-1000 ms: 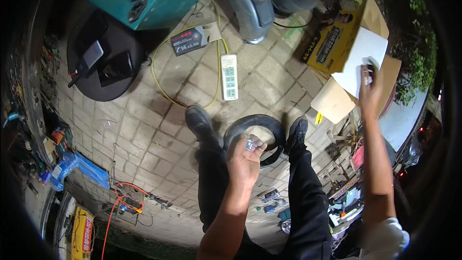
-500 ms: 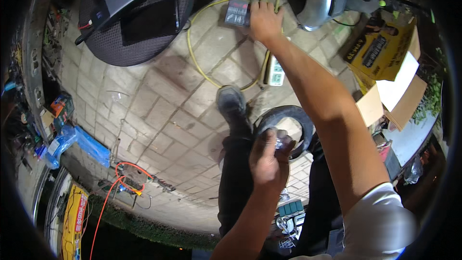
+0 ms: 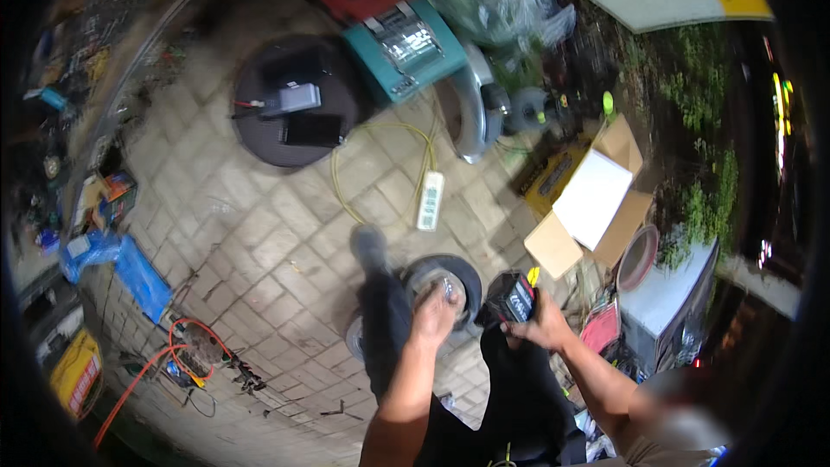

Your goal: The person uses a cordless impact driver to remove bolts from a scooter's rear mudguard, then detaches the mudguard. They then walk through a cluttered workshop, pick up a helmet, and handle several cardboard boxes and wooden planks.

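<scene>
My right hand (image 3: 543, 322) is closed around the side of a dark, block-shaped battery pack (image 3: 512, 297) with pale printing, held above my right knee. A bit of yellow shows at its upper edge. My left hand (image 3: 435, 316) is curled shut on a small shiny, clear-looking thing (image 3: 447, 289); the fingers and blur hide its kind. Below that hand a black ring-shaped tyre (image 3: 469, 281) with a pale disc inside lies on the paving, between my legs.
A white power strip (image 3: 430, 201) and yellow cable lie ahead. A round dark stool (image 3: 259, 134) carries a phone and a power bank. A teal toolbox (image 3: 432, 59) stands behind. At right is an open cardboard box (image 3: 553, 246); at left, an orange hose (image 3: 130, 389).
My right hand has lifted the battery pack off the paving beside the yellow cable and brought it back near my knee. My left hand stays closed. The view has shifted, showing the toolbox.
</scene>
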Tool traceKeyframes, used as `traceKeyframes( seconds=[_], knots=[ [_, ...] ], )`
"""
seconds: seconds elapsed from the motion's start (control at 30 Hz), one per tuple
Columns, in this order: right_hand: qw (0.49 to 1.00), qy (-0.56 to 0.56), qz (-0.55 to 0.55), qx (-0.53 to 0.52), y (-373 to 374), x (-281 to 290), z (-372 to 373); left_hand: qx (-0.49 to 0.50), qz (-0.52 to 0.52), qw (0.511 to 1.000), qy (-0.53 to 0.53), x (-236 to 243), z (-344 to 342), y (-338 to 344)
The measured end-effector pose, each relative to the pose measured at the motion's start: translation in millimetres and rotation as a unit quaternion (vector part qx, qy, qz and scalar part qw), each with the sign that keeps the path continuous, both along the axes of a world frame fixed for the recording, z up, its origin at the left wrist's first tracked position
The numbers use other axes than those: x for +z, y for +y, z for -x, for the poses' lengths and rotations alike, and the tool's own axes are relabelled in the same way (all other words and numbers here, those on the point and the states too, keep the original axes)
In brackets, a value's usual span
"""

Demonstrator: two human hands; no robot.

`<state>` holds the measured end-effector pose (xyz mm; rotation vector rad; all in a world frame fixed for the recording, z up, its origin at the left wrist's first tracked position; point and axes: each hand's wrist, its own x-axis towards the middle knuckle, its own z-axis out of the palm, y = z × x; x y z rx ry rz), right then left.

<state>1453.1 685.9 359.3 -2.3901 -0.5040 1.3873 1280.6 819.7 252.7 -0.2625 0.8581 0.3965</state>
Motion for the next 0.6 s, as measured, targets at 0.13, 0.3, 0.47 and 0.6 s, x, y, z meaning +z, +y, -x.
traceKeyframes(
  seconds=[0.13,0.3,0.47,0.6],
  knots=[
    [0.993,-0.029,0.027,0.108,-9.7,70.6,11.9,0.042,0.018,0.997,0.065,72.7,99.8,-0.3],
    [0.999,-0.037,0.012,0.013,23.1,120.6,-2.6,0.064,-0.023,0.995,0.069,165.4,218.1,61.1],
    [0.988,-0.114,0.099,-0.024,69.5,149.1,-2.5,0.085,-0.041,0.973,0.212,203.5,272.3,158.8],
    [0.997,-0.056,0.059,-0.019,95.3,172.5,8.5,0.098,-0.077,0.973,0.192,227.0,243.0,259.2]
  ],
)
